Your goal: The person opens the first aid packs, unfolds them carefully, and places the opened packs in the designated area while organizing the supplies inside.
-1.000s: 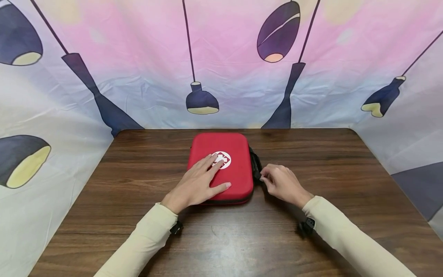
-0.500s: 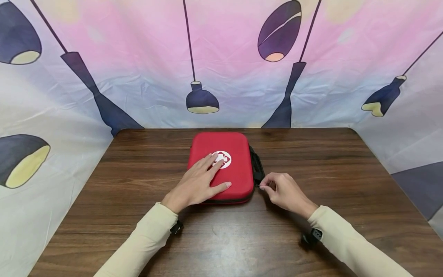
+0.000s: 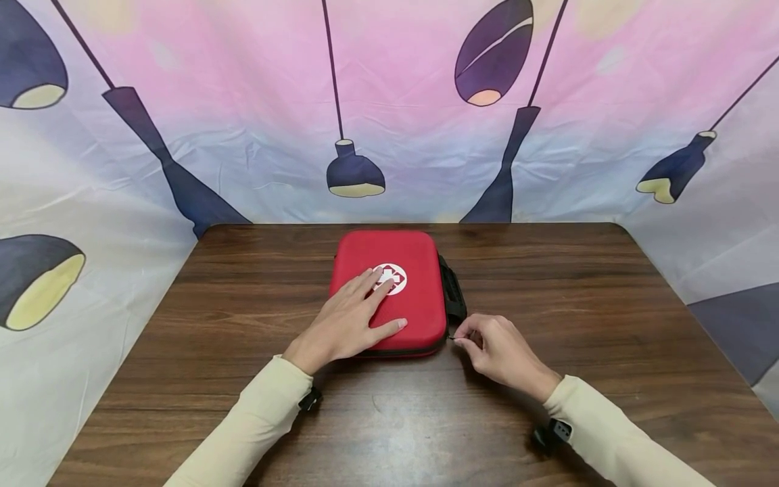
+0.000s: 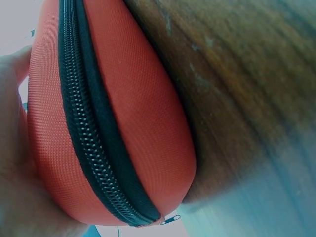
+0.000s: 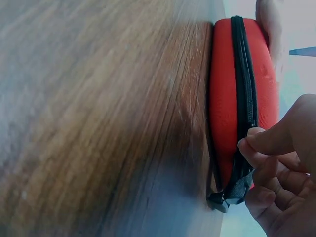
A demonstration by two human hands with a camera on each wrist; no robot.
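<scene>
A red hard-shell first aid case (image 3: 420, 304) with a white cross emblem lies flat on the table. My left hand (image 3: 349, 318) rests on its lid, fingers straight and spread, partly covering the emblem. At the case's near right corner, my right hand (image 3: 502, 348) pinches a small zipper pull (image 3: 452, 337) between thumb and forefinger; the fingertips hide most of it. In the left wrist view the black zipper (image 4: 91, 138) runs along the case side with its teeth meshed, and a small metal tab (image 4: 171, 219) sticks out at its lower end.
A black carry handle (image 3: 452, 291) juts from the case's right side, just beyond my right hand. The wooden table (image 3: 243, 284) ends at a hanging cloth (image 3: 274, 155) printed with lamps. Each wrist wears a small black device.
My right hand has moved from beside the handle toward me, along the case's right edge to the near corner, pinching the zipper pull. The left hand has stayed in place on the lid.
</scene>
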